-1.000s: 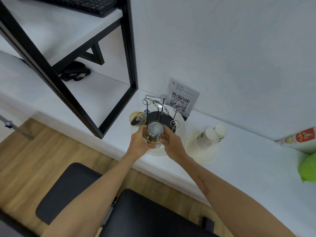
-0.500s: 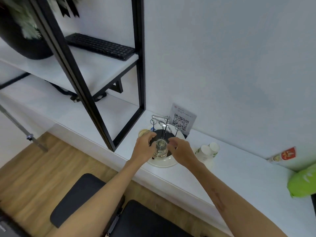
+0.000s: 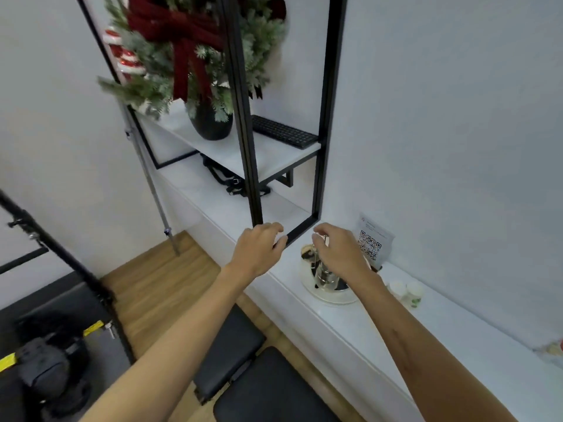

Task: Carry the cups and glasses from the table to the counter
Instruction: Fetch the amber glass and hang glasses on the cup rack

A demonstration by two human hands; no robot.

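**Glass parked on the rack tray, hands free**

Head view:

Because only one cam is worn, only one view can be told. A small clear glass (image 3: 323, 277) is seen upside down on the round white tray (image 3: 332, 298) of a cup rack, on the white counter (image 3: 380, 333). A thin metal peg (image 3: 319, 254) of the rack is seen just above it. A 2nd glass (image 3: 308, 250) w/ a gold rim is at the back left of the tray. Two paper cups (image 3: 406, 292) are set just beside the tray on the right, near a QR sign (image 3: 373, 243).

The right hand (image 3: 339, 254) is held over the tray, fingers loosely bent, w/ nothing gripped as far as can be seen. The left hand (image 3: 260, 248) is held in the air near the black shelf frame (image 3: 243, 117), fingers relaxed, nothing held.

The glass is judged to be light but hard, smooth & easy to break. It should prob. be taken by its sides, round the middle, w/ fingers & thumb, not by the thin rim. A knock vs. the metal pegs could chip it. The paper cups are judged soft & v. light, so they should be squeezed only a little.
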